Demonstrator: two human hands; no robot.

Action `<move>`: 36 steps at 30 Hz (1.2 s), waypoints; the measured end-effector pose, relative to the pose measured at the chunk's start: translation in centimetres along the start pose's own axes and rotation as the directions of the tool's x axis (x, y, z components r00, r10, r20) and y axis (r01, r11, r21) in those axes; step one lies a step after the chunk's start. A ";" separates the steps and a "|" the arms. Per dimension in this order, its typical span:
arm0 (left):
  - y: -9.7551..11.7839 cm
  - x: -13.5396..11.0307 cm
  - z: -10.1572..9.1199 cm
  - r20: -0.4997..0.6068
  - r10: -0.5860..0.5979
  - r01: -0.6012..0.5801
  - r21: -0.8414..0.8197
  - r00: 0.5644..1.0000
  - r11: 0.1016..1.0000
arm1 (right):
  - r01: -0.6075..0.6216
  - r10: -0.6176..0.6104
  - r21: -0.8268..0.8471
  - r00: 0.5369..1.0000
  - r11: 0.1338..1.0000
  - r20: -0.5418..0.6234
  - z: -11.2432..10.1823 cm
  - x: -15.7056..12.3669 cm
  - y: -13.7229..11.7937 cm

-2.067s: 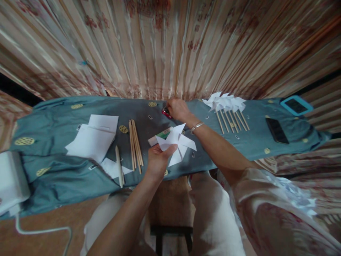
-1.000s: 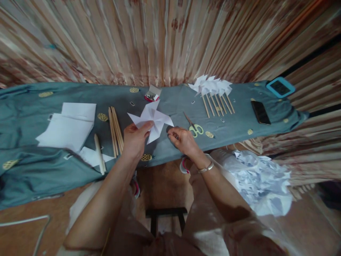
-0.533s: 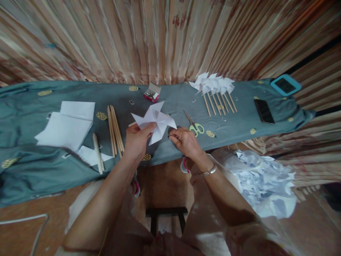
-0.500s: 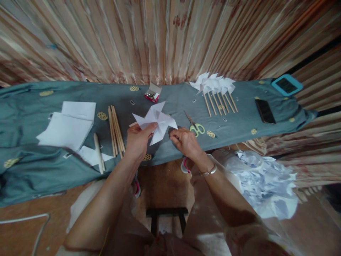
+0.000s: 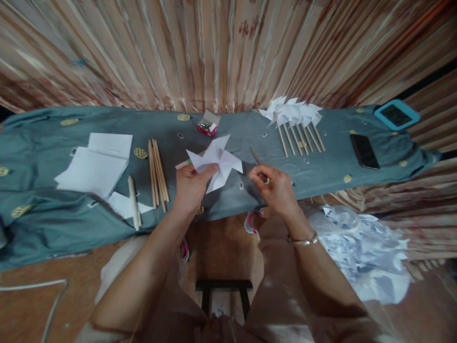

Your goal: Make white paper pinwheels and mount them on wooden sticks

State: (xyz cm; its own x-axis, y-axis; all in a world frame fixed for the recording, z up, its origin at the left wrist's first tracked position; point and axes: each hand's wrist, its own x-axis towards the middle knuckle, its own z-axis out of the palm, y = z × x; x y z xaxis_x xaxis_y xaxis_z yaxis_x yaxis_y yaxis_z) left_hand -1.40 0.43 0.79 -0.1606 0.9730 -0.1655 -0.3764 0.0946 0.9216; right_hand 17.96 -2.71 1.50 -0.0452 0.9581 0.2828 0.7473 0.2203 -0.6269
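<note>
My left hand (image 5: 193, 186) is closed on a white paper pinwheel (image 5: 220, 162), its thumb pressed near the middle of the folded blades. From behind the pinwheel, by my left fingers, the end of a pale flat strip (image 5: 183, 165) sticks out; what it is I cannot make out. My right hand (image 5: 274, 186) is over the scissors, with thumb and fingers pinched together; anything in the pinch is too small or hidden to name. Of the scissors, the blades (image 5: 254, 155) and a bit of green handle show. Whether my right hand touches them I cannot tell.
An open red box of small metal pieces (image 5: 207, 125) stands behind the pinwheel. To the left lie wooden sticks (image 5: 157, 171), white paper sheets (image 5: 93, 169) and a pale rod (image 5: 134, 202). Rightward are finished pinwheels (image 5: 294, 114), a phone (image 5: 364, 150) and a blue-framed device (image 5: 397, 115).
My right hand has moved right, away from the pinwheel's edge, and now covers most of the scissors' handles. My left hand still holds the pinwheel. The view has shifted slightly.
</note>
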 end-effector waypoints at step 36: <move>-0.3 -2.9 2.9 0.166 0.015 -0.035 0.121 0.986 0.992 | 0.090 -0.082 0.289 0.996 0.953 -0.042 -1.0 -0.7 -1.4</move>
State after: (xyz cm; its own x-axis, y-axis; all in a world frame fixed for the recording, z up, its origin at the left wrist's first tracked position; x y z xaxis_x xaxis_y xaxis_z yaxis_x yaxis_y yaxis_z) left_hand 1.82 -1.84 2.00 -0.0125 0.9958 -0.0912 -0.2569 0.0849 0.9627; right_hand 17.54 -3.85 2.90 -0.0780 0.9284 0.3633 0.5161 0.3494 -0.7820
